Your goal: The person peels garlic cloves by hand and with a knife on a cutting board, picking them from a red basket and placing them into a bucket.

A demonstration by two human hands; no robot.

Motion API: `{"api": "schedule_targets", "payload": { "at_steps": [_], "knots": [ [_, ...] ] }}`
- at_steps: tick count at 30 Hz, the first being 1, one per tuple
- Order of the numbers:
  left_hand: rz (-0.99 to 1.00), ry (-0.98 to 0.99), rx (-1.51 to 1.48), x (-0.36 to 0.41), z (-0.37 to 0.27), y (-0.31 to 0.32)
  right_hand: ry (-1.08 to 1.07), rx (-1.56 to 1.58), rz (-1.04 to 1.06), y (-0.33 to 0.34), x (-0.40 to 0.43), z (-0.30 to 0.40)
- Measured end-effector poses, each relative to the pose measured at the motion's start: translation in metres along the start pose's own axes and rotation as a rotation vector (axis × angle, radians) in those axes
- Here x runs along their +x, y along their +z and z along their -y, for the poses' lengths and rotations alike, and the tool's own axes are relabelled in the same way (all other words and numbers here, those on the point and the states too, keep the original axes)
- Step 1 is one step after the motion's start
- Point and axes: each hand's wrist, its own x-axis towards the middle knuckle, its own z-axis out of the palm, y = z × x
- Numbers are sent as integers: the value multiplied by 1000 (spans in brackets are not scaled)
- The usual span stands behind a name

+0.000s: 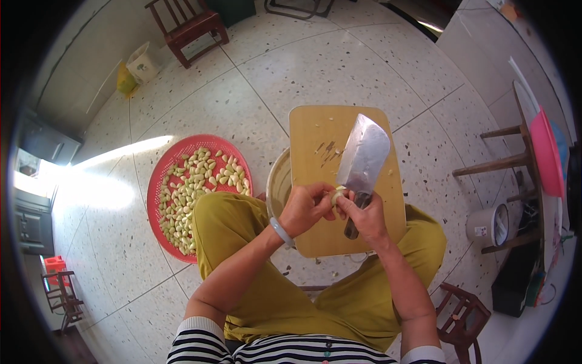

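Observation:
My left hand [308, 205] pinches a small pale peeled piece, possibly a bulb or seed [337, 196], over a yellow wooden board [313, 236]. My right hand [366, 213] touches the same piece with its fingertips and also holds a cleaver [365, 152] by its dark handle. The blade points away from me, above the board. Several scraps and dark cut marks show on the board's far part. A pale bucket or basin [278, 182] stands partly hidden under the board. To the left, a red perforated plastic tray [157, 191] holds many pale green-white cloves or seeds.
Around me on the speckled floor are a wooden chair [193, 28] at the far left, a white bin [143, 63], a grey bucket [486, 226] at right and a small wooden stool [464, 316] at lower right. A pink basin [545, 154] rests at the right edge.

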Motion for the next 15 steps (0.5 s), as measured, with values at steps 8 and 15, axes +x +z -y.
{"api": "schedule_targets", "payload": {
  "at_steps": [8, 15],
  "knots": [
    [-25, -52, -194, 2, 2, -5, -42, -41, 27, 0, -2, -4],
    [-61, -32, -143, 2, 6, -2, -52, -71, 11, 2, -1, -4]
  ]
}}
